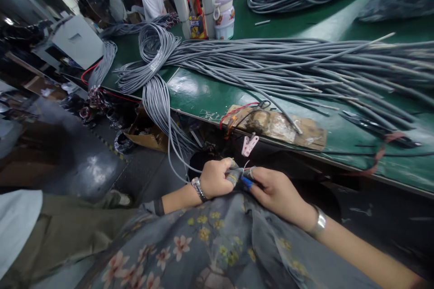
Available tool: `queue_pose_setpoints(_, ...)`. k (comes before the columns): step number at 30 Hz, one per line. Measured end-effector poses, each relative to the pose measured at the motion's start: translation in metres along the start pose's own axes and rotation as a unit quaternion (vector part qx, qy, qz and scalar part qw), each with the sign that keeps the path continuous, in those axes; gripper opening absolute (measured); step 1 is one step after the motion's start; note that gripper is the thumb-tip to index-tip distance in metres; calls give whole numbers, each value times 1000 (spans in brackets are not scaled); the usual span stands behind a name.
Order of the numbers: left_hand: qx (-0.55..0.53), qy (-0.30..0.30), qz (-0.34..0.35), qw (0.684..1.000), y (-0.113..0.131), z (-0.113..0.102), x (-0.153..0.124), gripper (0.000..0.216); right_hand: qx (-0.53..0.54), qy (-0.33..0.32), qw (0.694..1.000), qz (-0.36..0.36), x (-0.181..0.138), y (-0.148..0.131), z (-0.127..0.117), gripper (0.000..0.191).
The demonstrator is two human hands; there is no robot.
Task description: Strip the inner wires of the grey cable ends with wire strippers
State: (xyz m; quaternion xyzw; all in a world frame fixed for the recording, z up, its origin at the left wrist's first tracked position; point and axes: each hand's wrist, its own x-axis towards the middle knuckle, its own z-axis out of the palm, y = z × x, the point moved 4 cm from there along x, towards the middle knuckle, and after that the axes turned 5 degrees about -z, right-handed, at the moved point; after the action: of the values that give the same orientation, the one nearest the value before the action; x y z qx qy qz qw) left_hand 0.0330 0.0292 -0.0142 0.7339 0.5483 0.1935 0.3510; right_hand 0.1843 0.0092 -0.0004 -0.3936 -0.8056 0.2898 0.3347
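My left hand (219,177), with a watch at the wrist and coverings on the fingertips, is closed around a grey cable (178,156) near its end. That cable runs back to a drooping grey bundle (158,99) at the table edge. My right hand (276,189) pinches at the cable's end, where thin red and white wires (247,165) stick out between the hands. Blue and grey coverings are on its fingertips. Both hands are close together in front of my flowered apron, below the table edge.
Many grey cables (237,56) lie along the green table (193,86). At its front edge are a cardboard-backed block (271,124), a pink clip (250,144) and dark pliers (376,128). A bottle (224,16) stands behind. Other people are nearby at left.
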Motion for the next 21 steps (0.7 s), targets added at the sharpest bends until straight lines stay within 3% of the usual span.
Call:
queue_pose_setpoints(3, -16, -27, -4, 1000, -1, 3, 2, 9, 3, -25, 999, -45, -1, -3, 1, 27)
queue_pose_setpoints(6, -105, -66, -2, 992, -4, 7, 3, 8, 50, -44, 997, -29, -7, -3, -3, 33)
queue_pose_setpoints(8, -172, -87, -6, 981, -5, 7, 2, 16, 58, -18, 998, -13, -13, -1, -19, 35)
queue_pose_setpoints(11, -224, -92, -16, 970, -8, 4, 1, 29, -64, 149, 985, 49, -23, 11, -70, 32)
queue_pose_setpoints(13, -237, -89, -31, 967, -11, 3, 0, 35, -225, 265, 930, 120, -29, 22, -113, 31)
queue_pose_setpoints(16, -260, -98, -57, 959, -11, 3, -2, 41, -426, 218, 844, 241, -27, 45, -156, 28)
queue_pose_setpoints(19, -292, -119, -101, 944, -7, 5, -5, 49, -483, 72, 824, 286, -21, 78, -170, 21)
queue_pose_setpoints(21, -327, -121, -131, 928, -4, 4, -5, 53, -485, 41, 830, 272, -21, 102, -173, 18)
